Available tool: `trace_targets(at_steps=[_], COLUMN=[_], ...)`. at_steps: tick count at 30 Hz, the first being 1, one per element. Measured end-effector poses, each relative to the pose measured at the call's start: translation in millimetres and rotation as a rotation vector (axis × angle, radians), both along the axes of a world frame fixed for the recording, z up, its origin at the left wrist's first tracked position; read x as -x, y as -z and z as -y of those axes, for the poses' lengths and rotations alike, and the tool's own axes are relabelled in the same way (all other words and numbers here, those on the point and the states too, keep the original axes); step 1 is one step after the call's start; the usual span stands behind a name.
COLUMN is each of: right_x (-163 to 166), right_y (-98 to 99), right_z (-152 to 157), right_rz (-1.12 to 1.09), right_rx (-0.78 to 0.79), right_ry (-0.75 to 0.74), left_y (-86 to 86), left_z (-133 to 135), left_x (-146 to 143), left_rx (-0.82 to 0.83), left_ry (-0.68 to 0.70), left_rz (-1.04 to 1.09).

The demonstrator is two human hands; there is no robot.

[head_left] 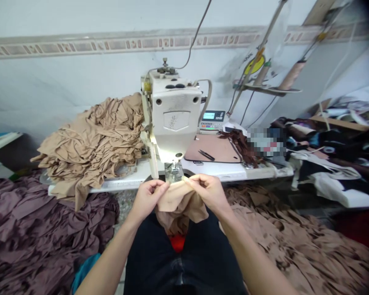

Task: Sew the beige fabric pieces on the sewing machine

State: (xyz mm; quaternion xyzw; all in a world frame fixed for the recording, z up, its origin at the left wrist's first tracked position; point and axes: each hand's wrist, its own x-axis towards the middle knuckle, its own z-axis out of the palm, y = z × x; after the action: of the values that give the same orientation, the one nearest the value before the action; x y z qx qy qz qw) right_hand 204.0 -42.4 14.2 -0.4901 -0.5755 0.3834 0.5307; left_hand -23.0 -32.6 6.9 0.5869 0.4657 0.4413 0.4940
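Observation:
A beige piece of fabric (180, 203) hangs between my two hands, just in front of the needle area of a white sewing machine (176, 110). My left hand (149, 198) pinches its upper edge at the left. At the right, my right hand (209, 190) grips the same edge between thumb and fingers. The edge is stretched across close to the metal needle plate (173, 174); whether it touches the plate I cannot tell. Below, the cloth droops in folds over my lap.
A tan fabric heap (98, 135) covers the table's left. Purple cloth (43, 229) lies lower left, brown cloth (298, 237) lower right. Black thread snips (206, 155) rest on a pink mat (215, 143) beside a control panel (212, 119). Thread cones (292, 76) stand on a rack.

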Motion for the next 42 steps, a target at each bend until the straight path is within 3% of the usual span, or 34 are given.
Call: trace_targets(at_steps=[8, 15, 22, 26, 29, 30, 32, 35, 37, 42], right_x=[-4, -9, -10, -20, -44, -54, -74, -94, -96, -74], right_y=[14.6, 15.2, 25.9, 47.3, 67.8, 74.3, 85.0, 92.2, 91.2, 81.4], right_z=[-20, -33, -30, 0, 26, 33, 41, 43, 42, 46], right_rz=[-0.12, -0.151, -0.159, -0.084, 0.012, 0.005, -0.06, -0.188, -0.226, -0.078], right_rx=[0.028, 0.005, 0.032, 0.151, 0.345, 0.394, 0.465, 0.507, 0.509, 0.458], right_ry=[0.062, 0.109, 0.091, 0.026, -0.185, -0.199, -0.088, 0.168, 0.242, 0.056], left_y=[-14.2, -5.4, -1.0, 7.7, 14.9, 16.1, 14.9, 3.2, -10.7, -52.5], left_z=[-15, -36, -37, -27, -25, -27, -34, -53, -70, -116], left_x=[-13, -23, -23, -7, 22, 33, 58, 90, 106, 120], left_rx=[-0.024, -0.118, -0.076, -0.127, -0.183, -0.2, -0.229, -0.287, -0.38, -0.662], left_ry=[-0.154, -0.165, -0.176, -0.198, -0.15, -0.16, -0.208, -0.269, -0.32, -0.459], left_rz=[0.037, 0.064, 0.092, 0.017, -0.092, -0.13, -0.177, -0.209, -0.276, -0.658])
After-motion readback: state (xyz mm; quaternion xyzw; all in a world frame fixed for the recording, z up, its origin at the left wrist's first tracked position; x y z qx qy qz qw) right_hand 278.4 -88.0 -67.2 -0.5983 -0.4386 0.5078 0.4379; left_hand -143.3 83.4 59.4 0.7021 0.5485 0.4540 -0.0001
